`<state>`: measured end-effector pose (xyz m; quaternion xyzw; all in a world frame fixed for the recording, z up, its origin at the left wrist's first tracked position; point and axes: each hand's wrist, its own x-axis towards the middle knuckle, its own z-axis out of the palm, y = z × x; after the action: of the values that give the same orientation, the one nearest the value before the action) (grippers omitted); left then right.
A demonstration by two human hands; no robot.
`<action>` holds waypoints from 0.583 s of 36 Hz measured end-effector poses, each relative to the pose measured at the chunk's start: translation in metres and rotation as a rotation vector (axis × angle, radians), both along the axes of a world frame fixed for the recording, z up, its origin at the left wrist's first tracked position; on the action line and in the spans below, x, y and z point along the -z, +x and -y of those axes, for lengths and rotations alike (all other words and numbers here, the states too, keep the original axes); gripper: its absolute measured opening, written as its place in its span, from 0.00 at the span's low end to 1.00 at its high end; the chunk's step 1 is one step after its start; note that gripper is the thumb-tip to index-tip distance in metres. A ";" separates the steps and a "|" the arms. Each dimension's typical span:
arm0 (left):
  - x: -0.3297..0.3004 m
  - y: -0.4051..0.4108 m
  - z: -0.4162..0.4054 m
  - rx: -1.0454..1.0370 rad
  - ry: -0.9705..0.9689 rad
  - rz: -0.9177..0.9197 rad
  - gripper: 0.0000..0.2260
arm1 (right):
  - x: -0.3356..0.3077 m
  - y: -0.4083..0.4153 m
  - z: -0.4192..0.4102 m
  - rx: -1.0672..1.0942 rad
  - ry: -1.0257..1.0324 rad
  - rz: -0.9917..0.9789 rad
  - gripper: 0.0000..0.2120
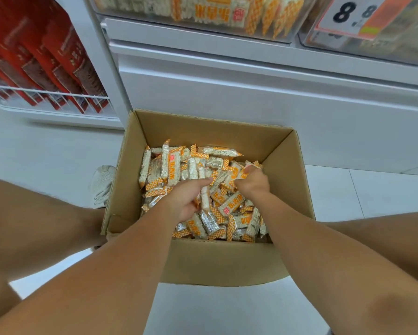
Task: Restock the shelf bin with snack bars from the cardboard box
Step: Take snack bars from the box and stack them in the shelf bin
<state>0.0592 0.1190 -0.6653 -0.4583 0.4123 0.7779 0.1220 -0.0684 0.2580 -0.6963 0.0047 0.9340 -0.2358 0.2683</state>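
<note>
Both hands' grips (pixel 188 199) (pixel 251 182) curled around snack bars (pixel 206 198) inside cardboard box (pixel 217 259).

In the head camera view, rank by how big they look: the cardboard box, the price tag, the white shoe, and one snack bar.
1. cardboard box
2. price tag, cut off by the frame's top edge, so this rank is unsure
3. white shoe, partly hidden behind the box
4. snack bar

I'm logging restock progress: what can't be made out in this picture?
- Head view: shelf bin cut off by top edge; fill level unknown.
- Right hand fingers buried among snack bars.
- Cardboard box depth hidden by bars.
- Wrapper print too blurred to read.
</note>
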 end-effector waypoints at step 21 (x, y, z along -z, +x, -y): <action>0.000 -0.006 -0.013 -0.082 0.090 0.030 0.16 | -0.035 0.013 -0.014 0.043 -0.612 0.735 0.07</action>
<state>0.0534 0.1322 -0.6649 -0.4803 0.3558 0.7932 0.1166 -0.0556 0.2722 -0.6618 0.0279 0.6645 -0.4883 0.5651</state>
